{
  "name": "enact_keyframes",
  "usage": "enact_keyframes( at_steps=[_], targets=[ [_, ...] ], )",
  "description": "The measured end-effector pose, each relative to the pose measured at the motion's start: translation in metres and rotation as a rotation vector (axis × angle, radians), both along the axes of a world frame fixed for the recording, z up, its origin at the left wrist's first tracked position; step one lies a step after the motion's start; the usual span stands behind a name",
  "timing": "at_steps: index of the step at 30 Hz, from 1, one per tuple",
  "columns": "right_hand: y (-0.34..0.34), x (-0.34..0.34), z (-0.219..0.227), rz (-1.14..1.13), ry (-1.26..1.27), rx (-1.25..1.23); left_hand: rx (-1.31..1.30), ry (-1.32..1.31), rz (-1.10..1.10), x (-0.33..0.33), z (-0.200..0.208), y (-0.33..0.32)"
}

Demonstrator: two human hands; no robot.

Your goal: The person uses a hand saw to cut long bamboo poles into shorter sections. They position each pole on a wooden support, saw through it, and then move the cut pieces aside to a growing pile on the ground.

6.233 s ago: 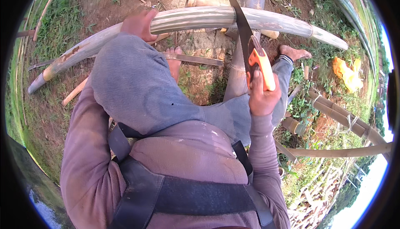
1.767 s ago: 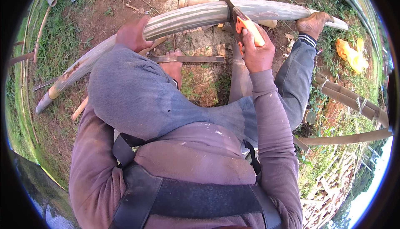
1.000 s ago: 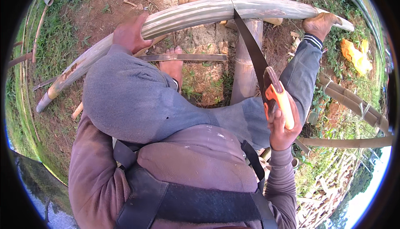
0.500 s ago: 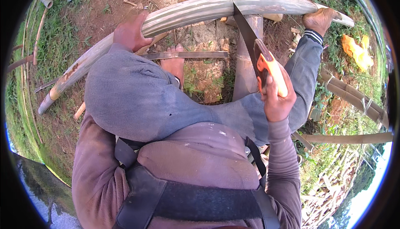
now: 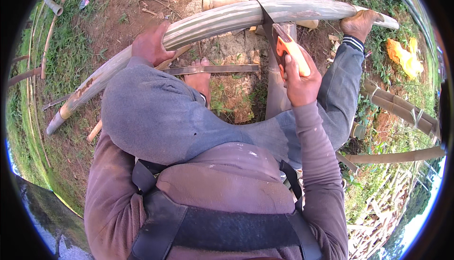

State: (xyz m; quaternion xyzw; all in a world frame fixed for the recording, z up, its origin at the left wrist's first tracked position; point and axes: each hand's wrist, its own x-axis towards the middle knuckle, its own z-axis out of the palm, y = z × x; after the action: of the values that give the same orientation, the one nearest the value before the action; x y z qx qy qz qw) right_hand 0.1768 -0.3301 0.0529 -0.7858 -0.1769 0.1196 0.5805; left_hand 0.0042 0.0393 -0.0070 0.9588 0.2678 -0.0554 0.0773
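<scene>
A long pale green bamboo pole (image 5: 222,21) lies across the dirt in front of me, curving from lower left to upper right. My left hand (image 5: 150,46) presses down on it left of the middle. My right hand (image 5: 302,82) grips the orange handle of a hand saw (image 5: 286,49). The saw's dark blade crosses the pole near its right third. My right foot (image 5: 360,22) rests on the pole's right end. My left foot (image 5: 201,78) stands on the ground behind the pole, and my grey-trousered knees fill the middle.
A thicker bamboo stem (image 5: 278,100) runs away from me beneath the saw. A flat bamboo strip (image 5: 222,69) lies by my left foot. Tied bamboo poles (image 5: 402,108) and a yellow scrap (image 5: 404,56) are at the right, thin poles (image 5: 49,4) at the far left.
My right hand has pushed the saw forward, so the handle is now closer to the pole than half a second ago. My left hand and both feet have stayed put.
</scene>
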Motion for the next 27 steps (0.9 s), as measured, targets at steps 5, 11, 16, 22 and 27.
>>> enact_keyframes(
  at_steps=[5, 11, 16, 22, 27],
  targets=[
    [-0.099, -0.057, 0.07, 0.072, -0.088, -0.164, -0.04, -0.039, -0.047, 0.0, -0.009, -0.006],
    [0.007, 0.01, -0.032, -0.055, -0.197, 0.006, -0.015, -0.034, -0.047, 0.01, -0.005, -0.007],
    [0.012, 0.006, -0.013, -0.054, -0.079, -0.009, -0.025, -0.05, -0.051, 0.005, -0.004, -0.006],
    [-0.095, -0.06, 0.069, 0.054, -0.034, -0.087, 0.012, 0.032, -0.018, 0.004, -0.002, -0.01],
    [-0.011, -0.004, -0.023, -0.046, -0.236, -0.005, -0.011, -0.012, -0.051, 0.012, 0.0, -0.012]
  ],
)
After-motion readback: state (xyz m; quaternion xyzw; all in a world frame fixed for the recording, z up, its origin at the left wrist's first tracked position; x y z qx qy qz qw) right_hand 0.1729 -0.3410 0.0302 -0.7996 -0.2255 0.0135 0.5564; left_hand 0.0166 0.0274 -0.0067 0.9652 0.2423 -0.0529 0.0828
